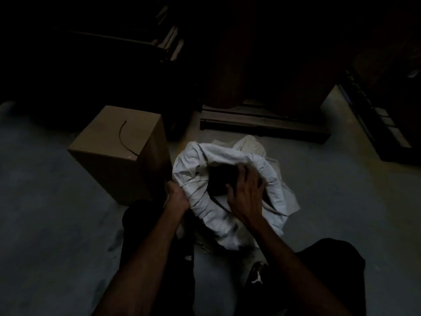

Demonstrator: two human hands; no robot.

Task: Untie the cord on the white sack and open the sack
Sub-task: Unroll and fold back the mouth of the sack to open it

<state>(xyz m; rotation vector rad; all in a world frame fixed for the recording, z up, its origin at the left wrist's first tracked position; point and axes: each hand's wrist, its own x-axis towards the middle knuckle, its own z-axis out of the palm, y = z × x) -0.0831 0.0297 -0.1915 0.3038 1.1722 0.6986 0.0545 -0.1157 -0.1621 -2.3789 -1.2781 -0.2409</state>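
Floor (57, 213) of grey concrete is seen in dim light, with a cardboard box (118, 151) standing just left of the white sack (227, 160), whose rolled-down mouth lies open. The sack's left rim is clenched in the left hand (178, 197), while the right hand (247, 195) is spread with loose fingers over the opening, and a dark cord (124, 139) lies on the box top.

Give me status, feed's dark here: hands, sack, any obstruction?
Left hand gripping white sack rim. Right hand spread over open mouth. Cord lies on cardboard box. Nothing blocking.
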